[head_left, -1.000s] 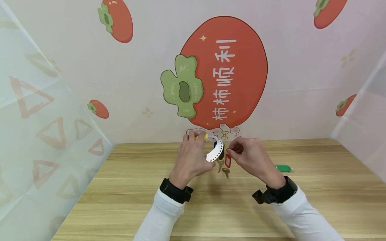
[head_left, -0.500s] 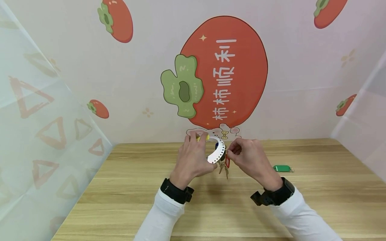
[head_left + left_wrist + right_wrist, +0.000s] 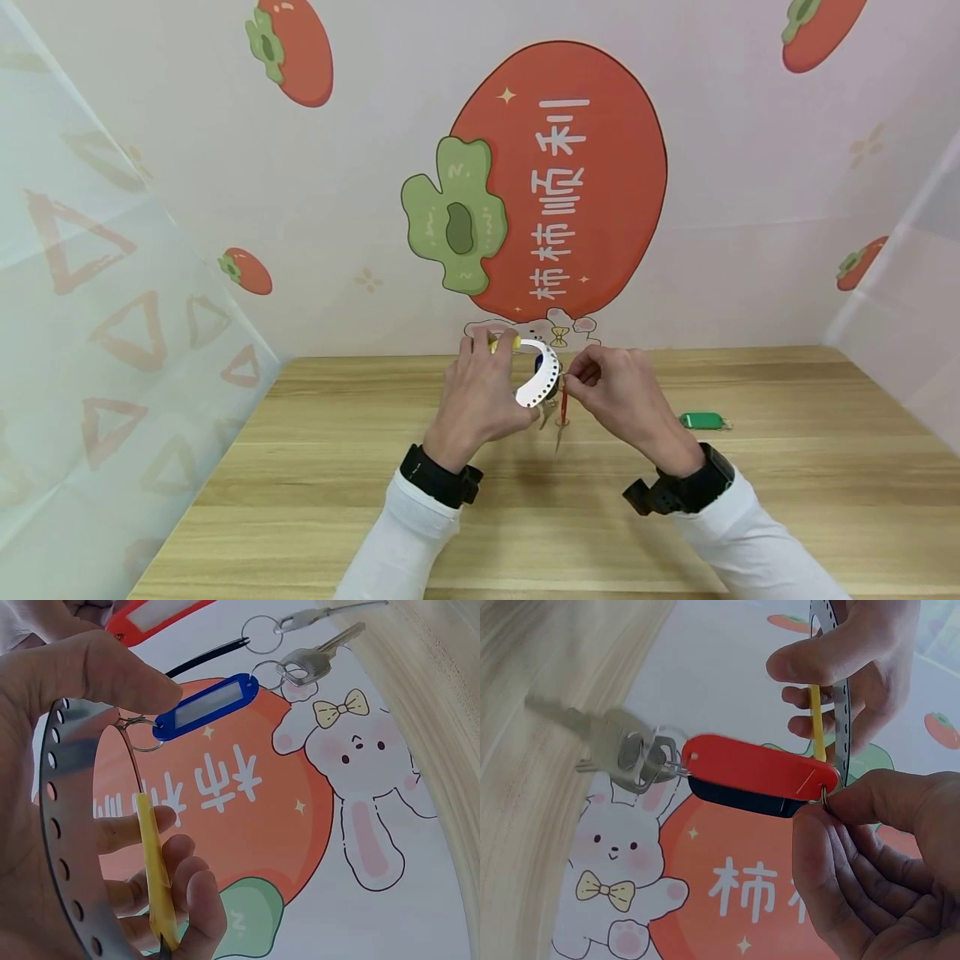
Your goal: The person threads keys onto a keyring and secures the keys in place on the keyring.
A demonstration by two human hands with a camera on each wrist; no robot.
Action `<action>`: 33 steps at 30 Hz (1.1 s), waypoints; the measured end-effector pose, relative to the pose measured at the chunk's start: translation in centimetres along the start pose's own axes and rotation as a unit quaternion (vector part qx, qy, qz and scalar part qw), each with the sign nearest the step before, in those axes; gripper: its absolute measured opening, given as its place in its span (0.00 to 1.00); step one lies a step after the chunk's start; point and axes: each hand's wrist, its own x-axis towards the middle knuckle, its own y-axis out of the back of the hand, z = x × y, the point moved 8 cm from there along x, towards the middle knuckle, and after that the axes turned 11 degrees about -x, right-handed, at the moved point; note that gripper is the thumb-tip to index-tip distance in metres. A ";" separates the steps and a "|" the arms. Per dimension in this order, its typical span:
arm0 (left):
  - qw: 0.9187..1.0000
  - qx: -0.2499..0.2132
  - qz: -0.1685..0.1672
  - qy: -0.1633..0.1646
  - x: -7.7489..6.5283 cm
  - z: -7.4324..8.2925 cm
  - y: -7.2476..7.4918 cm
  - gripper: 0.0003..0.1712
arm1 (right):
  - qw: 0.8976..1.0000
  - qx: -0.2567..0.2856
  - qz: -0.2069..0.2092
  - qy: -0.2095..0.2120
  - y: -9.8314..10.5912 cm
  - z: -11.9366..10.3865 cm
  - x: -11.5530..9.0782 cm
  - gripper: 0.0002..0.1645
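My left hand (image 3: 476, 392) grips a curved white key hoop (image 3: 538, 387) with small holes along its band and a yellow strip (image 3: 154, 870). From the hoop hangs a blue key tag (image 3: 206, 709) with a silver key (image 3: 309, 666). Beside it is a black key tag (image 3: 742, 800). In the right wrist view, a red key tag (image 3: 754, 766) overlaps the black one, a blurred key (image 3: 611, 742) at its far end. Thumb and fingertips of my right hand (image 3: 618, 390) pinch the small metal ring (image 3: 825, 797) of the red tag, close to the hoop. Whether that ring touches the hoop is unclear.
A green key tag (image 3: 702, 421) lies on the wooden table (image 3: 300, 500), right of my right hand. Behind the table rises a backdrop (image 3: 360, 167) printed with persimmons and a rabbit. Pale sheets stand at both sides.
My right hand has shifted slightly left toward the hoop, and the left hand slightly right. The red tag has swung from face-on to edge-on in the head view.
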 end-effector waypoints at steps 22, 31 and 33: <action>1.000 0.020 0.012 -0.013 0.0 0.3 0.2 0.54 | 0.987 0.111 -0.075 -0.091 -1.3 1.0 -0.3 0.05; 0.999 0.036 0.016 -0.018 0.0 0.4 0.3 0.54 | 0.981 0.128 -0.092 -0.114 -1.8 1.2 -0.4 0.05; 0.999 0.037 0.017 -0.018 0.0 0.4 0.3 0.53 | 0.981 0.129 -0.092 -0.115 -1.8 1.2 -0.4 0.05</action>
